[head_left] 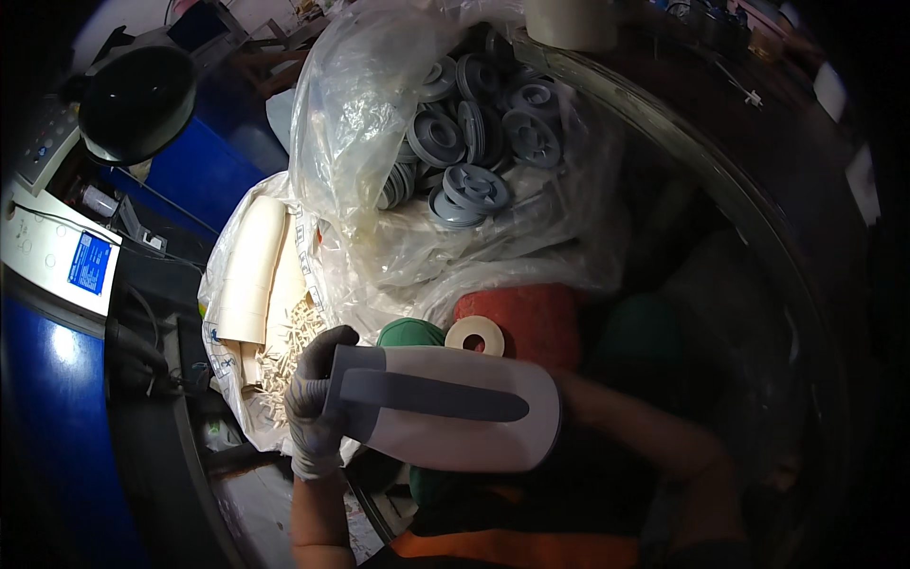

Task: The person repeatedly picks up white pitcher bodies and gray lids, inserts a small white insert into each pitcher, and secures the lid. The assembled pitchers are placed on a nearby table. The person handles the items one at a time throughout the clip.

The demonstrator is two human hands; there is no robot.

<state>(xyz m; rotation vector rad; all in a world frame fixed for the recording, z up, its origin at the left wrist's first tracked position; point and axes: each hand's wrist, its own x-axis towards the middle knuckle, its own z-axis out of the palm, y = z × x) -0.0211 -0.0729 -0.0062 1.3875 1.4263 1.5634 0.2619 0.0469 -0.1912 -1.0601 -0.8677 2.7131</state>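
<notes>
Grey-and-white plastic jug (455,438) held sideways just this side of masking-tape roll (455,334). Left gloved hand (311,408): fingers closed around grey rim end (355,359). Right hand hidden, apparently behind jug; grip cannot be told. Likely light, stiff, slippery-smooth; handle (455,397) seems surest hold.

Striped glove (314,438), dark-coated fingers (330,343); black top (578,507), orange band (521,549); green trousers (411,332)
</notes>
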